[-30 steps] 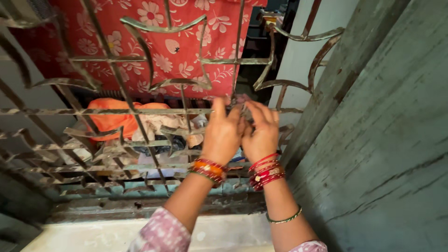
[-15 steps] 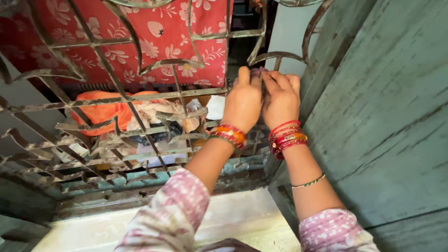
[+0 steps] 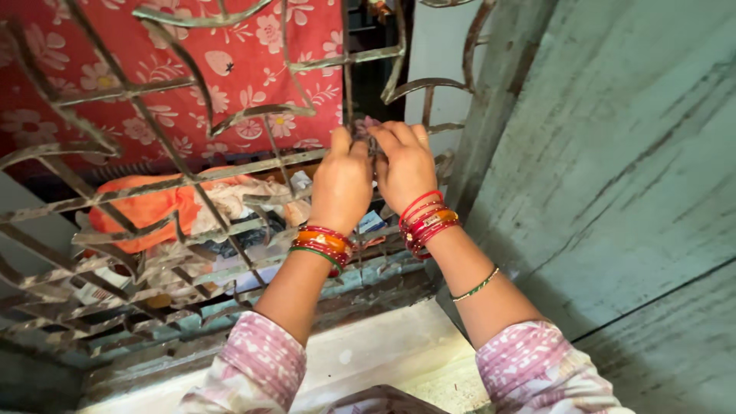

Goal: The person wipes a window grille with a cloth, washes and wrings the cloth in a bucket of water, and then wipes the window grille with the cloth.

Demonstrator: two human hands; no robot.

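Both my hands are raised to a worn metal window grille point(image 3: 230, 115) with curved bars. My left hand point(image 3: 341, 184) and my right hand point(image 3: 402, 165) meet at one spot on it, fingertips pinched together. Between the fingers sits a small grey-pink piece point(image 3: 365, 126) against a bar; most of it is hidden and I cannot tell what it is. Red, orange and green bangles point(image 3: 322, 244) ring my left wrist. My right wrist carries red bangles point(image 3: 425, 221), with a thin green one further down the forearm. Pink patterned sleeves cover my upper arms.
Behind the grille hangs a red flowered cloth point(image 3: 253, 54). Below it lie an orange cloth point(image 3: 142, 211) and a heap of crumpled scraps. A weathered grey-green wooden shutter point(image 3: 613, 169) stands close on the right. A pale stone sill point(image 3: 383, 353) runs beneath my arms.
My hands stay pinched at the same spot on the grille. The view has drawn closer and shifted, so the hands sit higher and my sleeves have come into sight.
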